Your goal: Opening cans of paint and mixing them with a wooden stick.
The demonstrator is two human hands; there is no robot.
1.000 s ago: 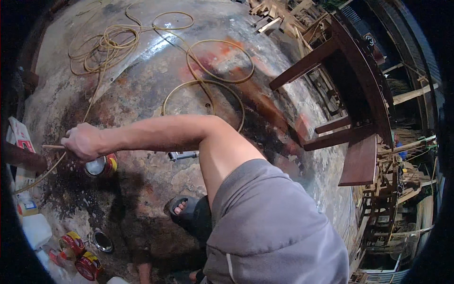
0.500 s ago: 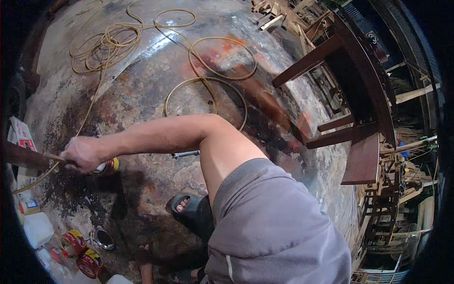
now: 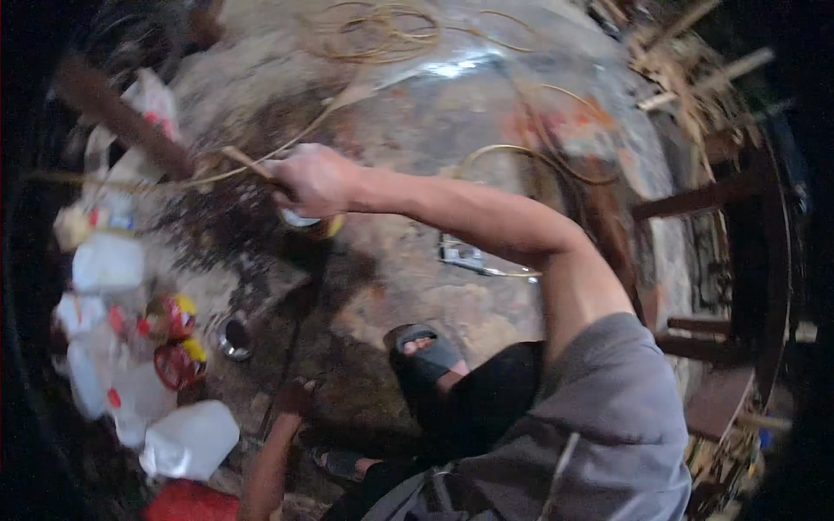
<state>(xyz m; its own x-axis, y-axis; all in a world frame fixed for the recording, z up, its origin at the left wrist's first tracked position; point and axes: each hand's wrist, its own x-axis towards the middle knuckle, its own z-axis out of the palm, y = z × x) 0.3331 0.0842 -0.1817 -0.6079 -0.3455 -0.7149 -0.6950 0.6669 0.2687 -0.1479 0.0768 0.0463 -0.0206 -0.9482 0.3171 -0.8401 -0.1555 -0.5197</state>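
My right arm reaches across from the right, and my right hand [image 3: 317,181] is closed round a thin wooden stick [image 3: 246,162] whose end pokes out beyond the fist. Directly under that hand is a can [image 3: 330,227] with a yellow side, partly hidden by it. Low in the picture my left hand [image 3: 295,397] hangs in shadow, its fingers too dark and blurred to read. Near it on the floor sits a small round metal-rimmed container [image 3: 234,337]. Beyond my right forearm lies a metal tool [image 3: 462,253] joined to a yellowish hose [image 3: 512,149].
At the left stand several white plastic jugs [image 3: 189,438], two red-and-yellow cans [image 3: 180,366] and a red object [image 3: 191,504]. A dark wooden beam [image 3: 122,113] juts in at the upper left. Coiled hose [image 3: 391,30] lies farther off. Dark wooden furniture [image 3: 712,195] and scrap wood stand at the right.
The view has swung leftward and down, so things sit farther right. My left forearm and the jugs show more fully. My right hand still grips the stick above the can.
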